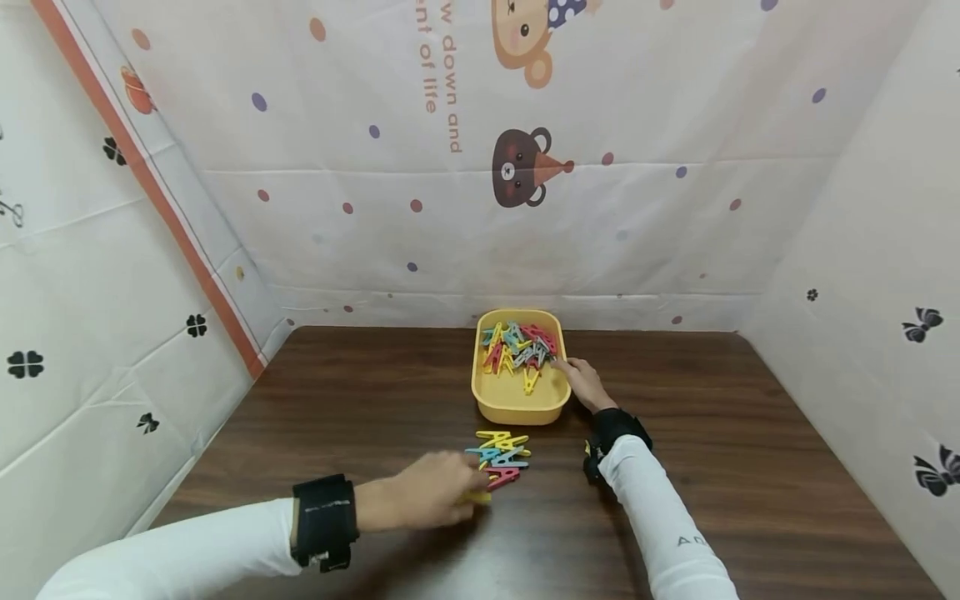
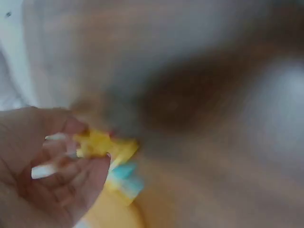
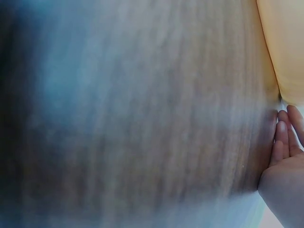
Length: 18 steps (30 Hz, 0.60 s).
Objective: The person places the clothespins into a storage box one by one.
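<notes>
In the head view my left hand (image 1: 435,490) is low over the table, beside a small pile of plastic clothespins (image 1: 504,457) in yellow, blue and red. Thumb and fingertips pinch a yellow clothespin (image 2: 99,143), blurred in the left wrist view. A yellow basket (image 1: 517,414) stands behind the pile, with several mixed clothespins (image 1: 517,343) lying inside, mostly toward its far end. At the basket's right side, my right hand (image 1: 585,383) holds the rim, a fingertip reaching over it. Other fingers (image 3: 281,130) lie along the outer wall in the right wrist view.
The dark brown wooden table (image 1: 360,392) spreads out around the basket and pile. A white patterned cloth (image 1: 645,242) hangs close behind the table, and similar cloth stands on both sides.
</notes>
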### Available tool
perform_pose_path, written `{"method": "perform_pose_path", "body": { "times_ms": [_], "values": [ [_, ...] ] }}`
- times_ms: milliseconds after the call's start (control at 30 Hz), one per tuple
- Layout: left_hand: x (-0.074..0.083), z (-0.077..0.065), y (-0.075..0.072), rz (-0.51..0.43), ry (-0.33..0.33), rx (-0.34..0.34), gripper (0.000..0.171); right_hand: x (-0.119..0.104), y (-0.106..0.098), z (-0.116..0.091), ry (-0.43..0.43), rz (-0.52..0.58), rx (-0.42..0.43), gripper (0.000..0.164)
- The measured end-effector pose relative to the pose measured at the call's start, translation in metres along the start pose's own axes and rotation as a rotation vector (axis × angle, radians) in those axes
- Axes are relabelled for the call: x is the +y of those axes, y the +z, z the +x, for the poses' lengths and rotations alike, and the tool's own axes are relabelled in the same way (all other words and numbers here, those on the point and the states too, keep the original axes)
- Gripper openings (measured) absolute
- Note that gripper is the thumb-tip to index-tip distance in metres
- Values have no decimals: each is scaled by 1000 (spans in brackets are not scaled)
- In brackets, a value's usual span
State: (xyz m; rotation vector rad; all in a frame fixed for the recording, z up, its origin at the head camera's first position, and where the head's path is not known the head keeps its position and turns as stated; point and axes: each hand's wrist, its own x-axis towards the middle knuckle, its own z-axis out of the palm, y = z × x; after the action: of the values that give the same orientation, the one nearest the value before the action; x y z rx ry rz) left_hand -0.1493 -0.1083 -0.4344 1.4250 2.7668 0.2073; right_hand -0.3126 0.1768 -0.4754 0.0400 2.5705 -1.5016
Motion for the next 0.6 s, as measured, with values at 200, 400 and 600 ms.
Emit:
{"method": "perform_pose_path", "body": {
  "times_ms": [200,400,600],
  "values": [
    [-43,46,-69,108,-166,317,14,1,8,1,-23,-18,-25,74],
    [-98,142,-130,57,-375,469,18,-3,-7,6,-48,-44,-25,92],
    [-126,218,-108,-57,-621,261,44,-4,-19,8,-23,-47,-18,94]
  ]
}}
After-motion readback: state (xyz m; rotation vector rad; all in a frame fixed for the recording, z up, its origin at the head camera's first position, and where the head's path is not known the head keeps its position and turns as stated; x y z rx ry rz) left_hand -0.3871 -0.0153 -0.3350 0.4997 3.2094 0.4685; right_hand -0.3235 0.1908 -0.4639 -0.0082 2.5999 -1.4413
